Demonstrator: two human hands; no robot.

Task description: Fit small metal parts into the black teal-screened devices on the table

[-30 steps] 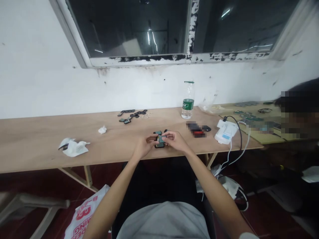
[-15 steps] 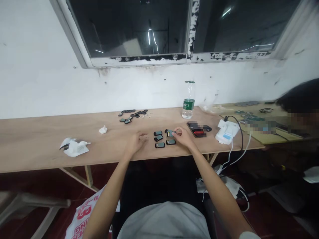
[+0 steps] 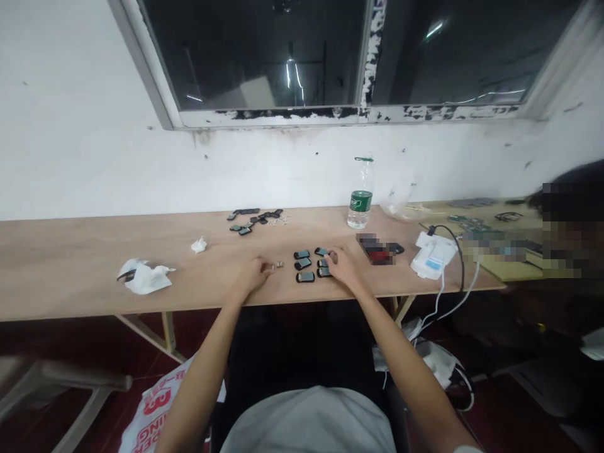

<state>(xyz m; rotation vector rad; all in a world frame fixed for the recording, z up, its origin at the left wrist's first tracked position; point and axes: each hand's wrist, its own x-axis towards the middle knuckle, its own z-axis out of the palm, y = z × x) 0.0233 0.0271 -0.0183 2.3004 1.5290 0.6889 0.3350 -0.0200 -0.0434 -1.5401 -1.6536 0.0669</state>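
Several small dark devices with grey screens (image 3: 305,264) lie in a tight cluster on the wooden bench (image 3: 70,264) in front of me. My right hand (image 3: 343,267) rests at the right side of the cluster, fingertips on the nearest pieces. My left hand (image 3: 252,275) lies on the bench left of the cluster, fingers curled, its tips next to a tiny pale part (image 3: 278,265). Whether those fingers hold anything is too small to tell.
More dark pieces (image 3: 252,220) lie further back. Crumpled tissues (image 3: 141,277) and a smaller wad (image 3: 199,245) sit left. A water bottle (image 3: 360,195), a phone (image 3: 377,247) and a white charger with cables (image 3: 431,255) stand right. Another person sits at far right.
A second ago both hands held one device together over the cluster. They have parted; the device lies with the others, the left hand moved left to the small part.
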